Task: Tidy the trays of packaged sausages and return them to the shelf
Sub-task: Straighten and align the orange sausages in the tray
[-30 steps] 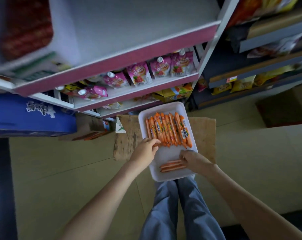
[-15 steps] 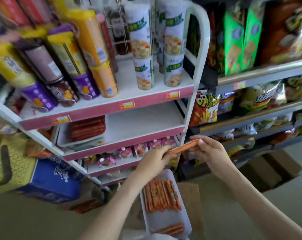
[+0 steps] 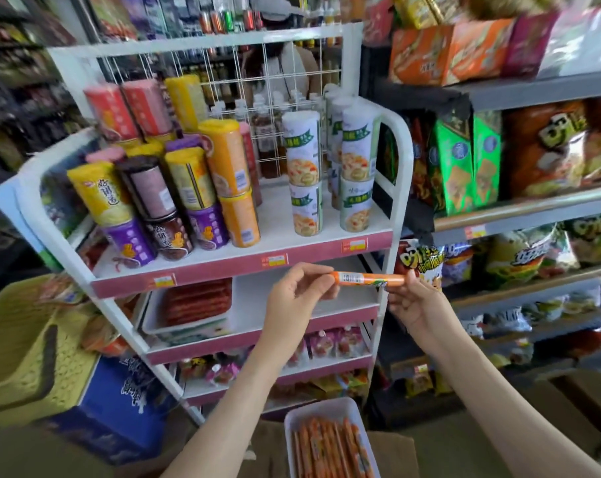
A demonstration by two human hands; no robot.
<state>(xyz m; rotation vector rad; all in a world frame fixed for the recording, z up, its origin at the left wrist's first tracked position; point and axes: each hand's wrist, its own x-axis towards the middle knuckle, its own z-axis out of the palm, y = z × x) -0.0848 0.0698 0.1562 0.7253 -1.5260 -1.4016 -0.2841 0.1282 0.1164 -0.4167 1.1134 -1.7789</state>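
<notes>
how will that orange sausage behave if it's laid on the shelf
Probably fairly stiff: the sausage spans straight between left hand and right hand without sagging. Its round, glossy wrapper suggests it may roll and feel slippery.

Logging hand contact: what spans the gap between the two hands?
A single orange packaged sausage, roughly level; the left hand pinches one end, the right hand the other. Head view.

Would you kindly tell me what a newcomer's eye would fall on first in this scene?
The eye goes first to the orange sausage, held level at the centre, the left hand pinching one end and the right hand the other. Above it stand bright snack canisters on a pink-edged shelf; at the bottom edge lies a white tray of matching sausages.
</notes>
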